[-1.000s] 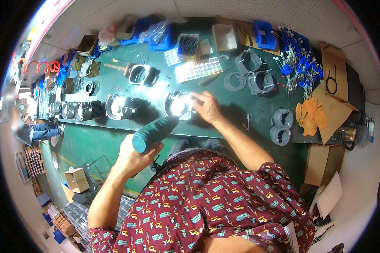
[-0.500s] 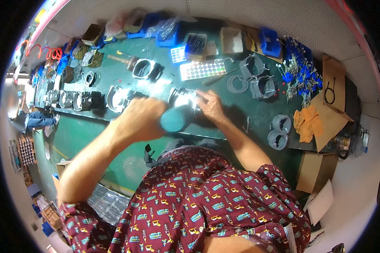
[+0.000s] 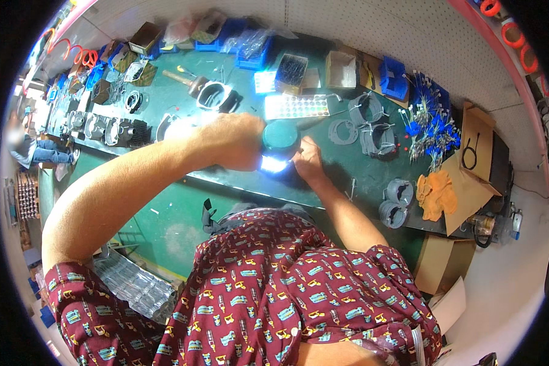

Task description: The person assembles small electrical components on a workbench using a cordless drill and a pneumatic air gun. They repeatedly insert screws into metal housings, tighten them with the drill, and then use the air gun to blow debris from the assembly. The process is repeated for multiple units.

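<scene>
My left hand (image 3: 235, 141) is closed in a fist around a teal tool (image 3: 280, 135) with a round end turned up, its exact kind unclear. Bright bluish-white light shows just below this round end, where my hand and the tool hide most of the workpiece. Close by on the right, my right hand (image 3: 308, 160) has its fingers curled together at the edge of that glare; what they pinch is hidden. A metal ring-shaped housing (image 3: 215, 96) stands farther back on the green table.
Metal housings (image 3: 127, 131) line the left edge. A sticker sheet (image 3: 299, 106), blue bins (image 3: 393, 78) and boxes stand at the back. Grey rings (image 3: 377, 139), blue-and-white wire bundles (image 3: 433, 128), and orange gloves (image 3: 437, 194) lie to the right. Another person (image 3: 46, 152) is far left.
The teal tool and my left hand have moved right and farther from me, toward my right hand. My right fingers have curled in. The view has shifted slightly.
</scene>
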Demonstrator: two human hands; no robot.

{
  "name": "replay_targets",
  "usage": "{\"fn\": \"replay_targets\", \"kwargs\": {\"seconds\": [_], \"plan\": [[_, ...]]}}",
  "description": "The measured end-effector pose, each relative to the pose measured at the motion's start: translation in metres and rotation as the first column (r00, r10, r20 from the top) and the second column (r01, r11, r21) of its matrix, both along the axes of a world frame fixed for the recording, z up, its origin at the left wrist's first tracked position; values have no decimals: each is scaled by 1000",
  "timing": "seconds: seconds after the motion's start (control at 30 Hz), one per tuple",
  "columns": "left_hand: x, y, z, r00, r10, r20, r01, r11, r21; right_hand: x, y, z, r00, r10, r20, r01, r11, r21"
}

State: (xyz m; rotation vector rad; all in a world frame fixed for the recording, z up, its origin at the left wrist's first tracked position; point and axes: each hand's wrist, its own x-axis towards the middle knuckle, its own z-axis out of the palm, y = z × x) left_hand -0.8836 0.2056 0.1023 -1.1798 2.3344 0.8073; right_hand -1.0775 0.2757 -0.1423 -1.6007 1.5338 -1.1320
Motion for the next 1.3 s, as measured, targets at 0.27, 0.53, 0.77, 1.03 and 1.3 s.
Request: {"fn": "replay_targets", "kwargs": {"seconds": [0.27,0.53,0.77,1.03,1.3], "plan": [[8,5,-1,999,21,-26,-21,1000,2,-4,1,0,1000,17,-1,-17,999,41],[30,30,33,886,215,-411,-222,975,32,-9,12,22,984,-154,92,151,988,39],[-60,63,-83,460,463,-757,1,853,522,-23,51,94,78,-490,868,-50,868,494],[-64,88,-101,871,195,-452,-70,958,278,-92,60,-4,161,-876,454,226,480,848],[93,141,-121,530,713,-459,-519,701,490,-130,71,-121,594,-713,-372,759,344,553]]}}
